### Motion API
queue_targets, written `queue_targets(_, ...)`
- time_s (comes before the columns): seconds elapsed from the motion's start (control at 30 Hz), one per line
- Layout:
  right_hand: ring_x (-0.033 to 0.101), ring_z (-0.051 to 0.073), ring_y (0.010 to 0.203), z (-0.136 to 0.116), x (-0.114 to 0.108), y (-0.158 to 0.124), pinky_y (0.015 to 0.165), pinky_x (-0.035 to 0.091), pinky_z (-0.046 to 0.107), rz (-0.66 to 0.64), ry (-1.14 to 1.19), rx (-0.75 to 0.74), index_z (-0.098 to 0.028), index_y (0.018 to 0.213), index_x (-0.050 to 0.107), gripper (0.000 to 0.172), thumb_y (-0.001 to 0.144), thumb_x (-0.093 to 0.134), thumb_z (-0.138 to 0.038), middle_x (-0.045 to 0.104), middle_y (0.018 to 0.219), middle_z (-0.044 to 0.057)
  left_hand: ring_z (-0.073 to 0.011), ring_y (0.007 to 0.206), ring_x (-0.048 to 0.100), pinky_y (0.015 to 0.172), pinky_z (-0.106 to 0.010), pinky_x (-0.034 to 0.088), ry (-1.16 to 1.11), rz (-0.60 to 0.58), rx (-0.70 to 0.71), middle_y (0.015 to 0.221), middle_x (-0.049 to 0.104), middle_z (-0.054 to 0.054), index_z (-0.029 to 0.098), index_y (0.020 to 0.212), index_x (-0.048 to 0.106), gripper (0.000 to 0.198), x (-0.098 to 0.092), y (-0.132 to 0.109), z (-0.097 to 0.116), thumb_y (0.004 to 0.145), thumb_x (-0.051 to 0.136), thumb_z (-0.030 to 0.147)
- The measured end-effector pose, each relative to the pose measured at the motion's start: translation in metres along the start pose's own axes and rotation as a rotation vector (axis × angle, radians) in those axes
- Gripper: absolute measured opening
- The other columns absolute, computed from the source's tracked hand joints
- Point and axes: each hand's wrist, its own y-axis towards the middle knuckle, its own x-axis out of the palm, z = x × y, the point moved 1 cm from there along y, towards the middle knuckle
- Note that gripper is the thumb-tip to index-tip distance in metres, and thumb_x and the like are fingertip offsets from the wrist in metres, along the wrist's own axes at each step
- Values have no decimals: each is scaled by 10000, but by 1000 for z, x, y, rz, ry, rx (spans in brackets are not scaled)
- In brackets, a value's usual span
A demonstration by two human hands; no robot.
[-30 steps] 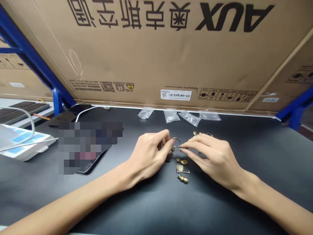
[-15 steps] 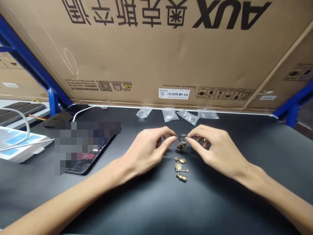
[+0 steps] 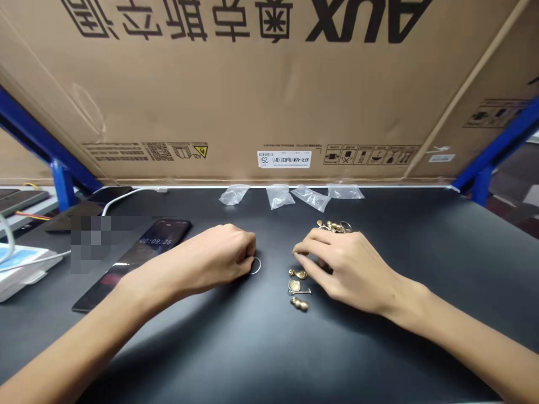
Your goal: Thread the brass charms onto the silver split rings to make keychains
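Our hands now stand well apart, unlike the earlier frame, where they met at the ring. Our left hand [image 3: 217,255] rests curled against a thin silver-coloured wire ring [image 3: 257,266] on the black bench top [image 3: 379,348]; our right hand [image 3: 349,268] lies open beside a small brass gourd charm [image 3: 299,304]. The ring is light and stiff: we take it by the rim.

the left hand [image 3: 223,252] touches a metal ring [image 3: 256,266], the right hand [image 3: 345,269] sits beside brass charms [image 3: 298,289].
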Motion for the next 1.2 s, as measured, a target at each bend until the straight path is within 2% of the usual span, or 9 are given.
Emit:
queue_targets(0.2, 650, 161, 730, -3, 4, 0, 633, 434, 277, -41, 45, 66, -205, 1043, 682, 230, 979, 509, -342, 716, 920, 37, -123, 499, 465, 510, -244, 285, -126, 141, -41, 618, 571, 23, 209, 726, 487, 83, 15, 5, 6, 807, 499, 204)
queue_targets(0.3, 649, 176, 708, -4, 9, 1, 635, 466, 295, -42, 109, 92, -221, 1045, 684, 252, 961, 536, -407, 719, 863, 34, -110, 516, 455, 510, -222, 319, -368, 235, -61, 604, 548, 52, 209, 812, 494, 42, 21, 6, 21, 845, 486, 234)
queue_targets(0.43, 672, 171, 761, -2, 9, 3, 704, 497, 293, 16, 192, 142, -233, 970, 696, 168, 968, 534, -281, 738, 873, 12, -94, 516, 397, 522, -213, 348, -489, 340, -35, 589, 484, 72, 207, 815, 491, 69, 24, 5, 38, 870, 450, 197)
queue_targets(0.57, 654, 144, 715, 1, 5, 6, 660, 486, 268, 107, 256, 201, -234, 939, 700, 169, 965, 535, -265, 738, 877, -5, -94, 544, 456, 533, -209, 383, -535, 332, -23, 631, 549, 51, 193, 835, 602, 108, 24, 2, 41, 865, 498, 201)
queue_targets(0.7, 623, 148, 683, 5, 6, 5, 637, 467, 275, 109, 208, 180, -225, 960, 682, 160, 964, 535, -288, 718, 862, 9, -100, 535, 491, 512, -211, 415, -654, 328, -66, 654, 593, 36, 201, 950, 666, 167, 22, 1, 40, 894, 531, 282)
queue_targets(0.83, 614, 141, 695, 8, 6, 4, 650, 449, 277, 80, 119, 149, -229, 970, 673, 151, 967, 532, -282, 702, 885, 6, -96, 526, 531, 502, -210, 452, -784, 249, -74, 711, 624, 13, 189, 932, 681, 284, 18, 1, 40, 944, 481, 390)
queue_targets(0.93, 606, 134, 686, 8, 5, 3, 635, 441, 272, 65, 117, 160, -233, 955, 667, 153, 970, 529, -297, 698, 884, 1, -101, 544, 523, 506, -209, 441, -868, 162, -44, 668, 603, 6, 166, 909, 701, 293, 16, 0, 39, 935, 503, 381)
queue_targets(1.13, 627, 160, 726, 10, 7, 3, 805, 471, 336, 31, 120, 114, -233, 960, 668, 146, 963, 535, -292, 716, 878, 6, -118, 634, 571, 588, -223, 453, -852, 108, 34, 701, 659, -14, 156, 827, 699, 294, 15, -1, 40, 946, 476, 305)
queue_targets(1.2, 626, 159, 723, 10, 6, 3, 802, 475, 332, 30, 129, 103, -227, 946, 671, 143, 960, 542, -287, 717, 871, 10, -120, 650, 577, 591, -225, 449, -846, 99, 41, 720, 671, -11, 161, 821, 703, 286, 15, -1, 40, 940, 486, 304)
